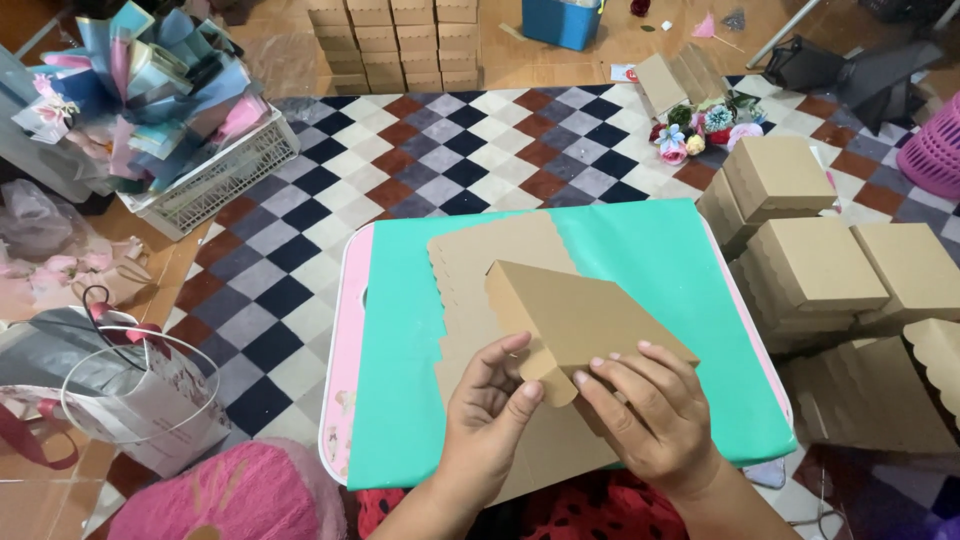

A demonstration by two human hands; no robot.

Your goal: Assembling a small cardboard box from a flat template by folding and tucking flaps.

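Flat scalloped-edge cardboard sheet [470,290]: plain kraft brown. Half-folded cardboard box piece [575,320]: same brown. Low table top [660,260]: mint green, with pale pink rim. Floor mat [440,150]: checkered in navy, grey, white and rust. Plastic lattice crate [215,180]: white. Wrapping-paper bundle [150,85]: blue, pink, silver. Round fluffy cushion [225,495]: hot pink. Plastic bin [560,22]: blue.

Brown cardboard box blank [560,320], scalloped edges, partly folded, on green tabletop.

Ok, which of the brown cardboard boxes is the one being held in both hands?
The half-folded box over the green table, pinched by left hand and right hand; the others sit finished, stacked at right.
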